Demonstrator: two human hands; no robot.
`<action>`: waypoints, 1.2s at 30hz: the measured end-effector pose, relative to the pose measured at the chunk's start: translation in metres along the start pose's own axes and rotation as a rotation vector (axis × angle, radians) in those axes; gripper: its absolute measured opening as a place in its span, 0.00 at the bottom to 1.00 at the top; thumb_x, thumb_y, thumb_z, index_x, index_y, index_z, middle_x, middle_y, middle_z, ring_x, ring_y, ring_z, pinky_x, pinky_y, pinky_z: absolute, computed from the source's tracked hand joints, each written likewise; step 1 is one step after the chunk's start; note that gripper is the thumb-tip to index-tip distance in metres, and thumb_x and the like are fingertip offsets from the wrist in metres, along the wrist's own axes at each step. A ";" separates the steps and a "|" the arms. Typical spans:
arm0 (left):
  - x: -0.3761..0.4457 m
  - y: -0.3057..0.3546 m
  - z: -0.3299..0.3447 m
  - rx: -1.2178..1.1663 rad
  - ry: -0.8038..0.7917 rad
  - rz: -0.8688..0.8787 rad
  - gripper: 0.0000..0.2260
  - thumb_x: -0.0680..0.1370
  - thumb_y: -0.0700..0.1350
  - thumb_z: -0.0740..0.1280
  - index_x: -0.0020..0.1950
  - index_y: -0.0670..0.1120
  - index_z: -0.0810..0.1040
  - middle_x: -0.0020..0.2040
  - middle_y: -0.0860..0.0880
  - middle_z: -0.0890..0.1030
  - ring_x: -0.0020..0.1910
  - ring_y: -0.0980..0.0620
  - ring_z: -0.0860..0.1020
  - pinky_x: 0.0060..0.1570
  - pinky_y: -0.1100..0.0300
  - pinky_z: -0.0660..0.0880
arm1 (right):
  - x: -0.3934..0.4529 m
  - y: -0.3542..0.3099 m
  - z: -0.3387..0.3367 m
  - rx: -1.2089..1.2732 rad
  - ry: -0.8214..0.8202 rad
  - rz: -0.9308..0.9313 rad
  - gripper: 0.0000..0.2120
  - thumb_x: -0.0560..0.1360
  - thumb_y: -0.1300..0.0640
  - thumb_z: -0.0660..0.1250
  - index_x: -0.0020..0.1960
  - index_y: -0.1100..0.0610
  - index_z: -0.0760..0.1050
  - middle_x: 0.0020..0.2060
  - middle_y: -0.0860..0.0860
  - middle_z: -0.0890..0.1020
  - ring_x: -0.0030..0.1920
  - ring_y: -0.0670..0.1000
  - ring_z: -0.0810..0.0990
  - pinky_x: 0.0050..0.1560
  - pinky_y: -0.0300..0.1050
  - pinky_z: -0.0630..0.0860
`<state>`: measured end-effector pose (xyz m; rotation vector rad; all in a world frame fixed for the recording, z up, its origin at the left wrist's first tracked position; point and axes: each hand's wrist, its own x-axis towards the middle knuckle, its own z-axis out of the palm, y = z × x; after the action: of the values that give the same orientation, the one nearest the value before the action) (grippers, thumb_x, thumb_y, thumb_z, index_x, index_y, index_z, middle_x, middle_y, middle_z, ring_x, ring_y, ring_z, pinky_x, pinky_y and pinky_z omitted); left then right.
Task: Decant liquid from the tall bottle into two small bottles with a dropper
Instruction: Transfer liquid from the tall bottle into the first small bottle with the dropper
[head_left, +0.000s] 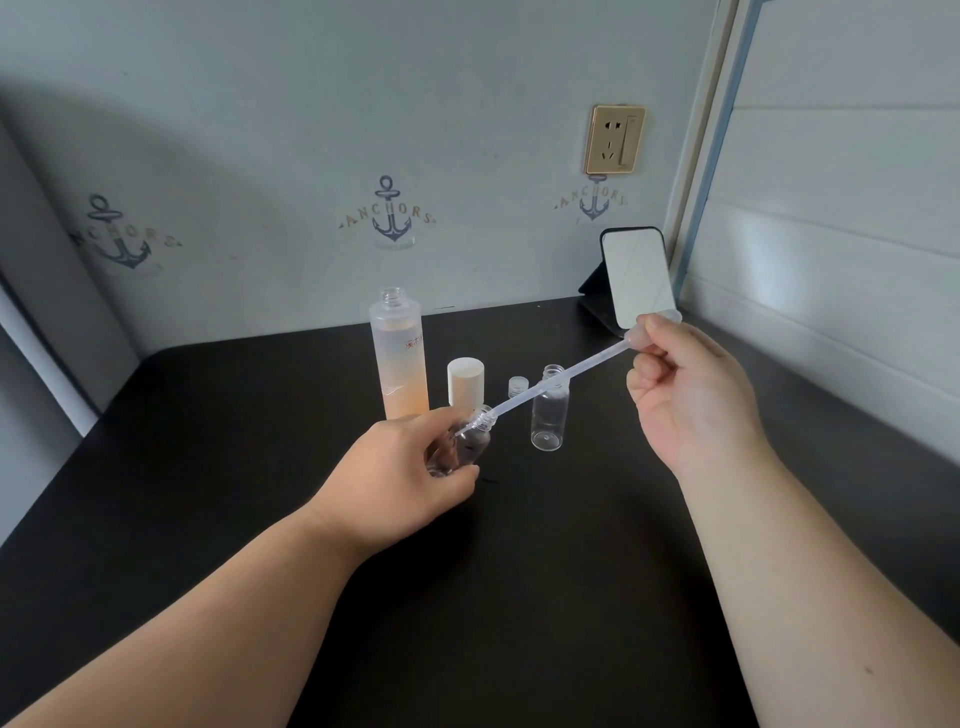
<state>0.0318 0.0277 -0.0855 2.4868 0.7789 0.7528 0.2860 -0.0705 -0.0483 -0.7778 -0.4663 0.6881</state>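
The tall frosted bottle (399, 358) stands uncapped near the back of the black table (519, 571), with peach liquid in its lower part. My left hand (405, 478) grips a small clear bottle (470, 444), tilted with its neck up and to the right. A long clear plastic dropper (561, 379) slants down into that neck, its tip inside the bottle. My right hand (685, 400) pinches the dropper's bulb at the upper end. The second small clear bottle (549, 410) stands upright and open to the right, behind the dropper's stem.
A white cylindrical cap (466, 379) stands beside the tall bottle, and a small clear cap (518, 384) sits just left of the second bottle. A propped mirror (636, 275) leans at the back right corner. Walls close the table at the back and right.
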 end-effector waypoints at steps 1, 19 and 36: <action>0.000 0.000 0.000 -0.001 -0.002 0.002 0.13 0.75 0.50 0.72 0.58 0.61 0.77 0.42 0.58 0.80 0.44 0.57 0.78 0.40 0.68 0.73 | 0.000 0.000 0.000 0.002 0.005 -0.004 0.08 0.78 0.66 0.69 0.41 0.60 0.83 0.34 0.54 0.82 0.29 0.46 0.75 0.31 0.35 0.70; 0.001 0.006 -0.001 -0.110 -0.040 -0.087 0.10 0.74 0.53 0.76 0.50 0.60 0.76 0.44 0.67 0.83 0.44 0.59 0.81 0.45 0.70 0.74 | 0.000 -0.005 -0.002 0.216 0.047 0.034 0.06 0.78 0.64 0.67 0.46 0.62 0.82 0.36 0.52 0.83 0.32 0.48 0.78 0.35 0.38 0.76; 0.002 -0.005 -0.012 -0.296 0.667 -0.236 0.11 0.75 0.51 0.66 0.55 0.60 0.70 0.48 0.59 0.75 0.47 0.59 0.76 0.43 0.62 0.73 | 0.001 -0.002 -0.003 0.283 0.055 0.082 0.05 0.78 0.63 0.69 0.51 0.64 0.81 0.38 0.53 0.83 0.35 0.49 0.80 0.39 0.39 0.78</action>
<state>0.0240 0.0348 -0.0784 1.8337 1.0616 1.5091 0.2889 -0.0720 -0.0485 -0.5490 -0.2801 0.7875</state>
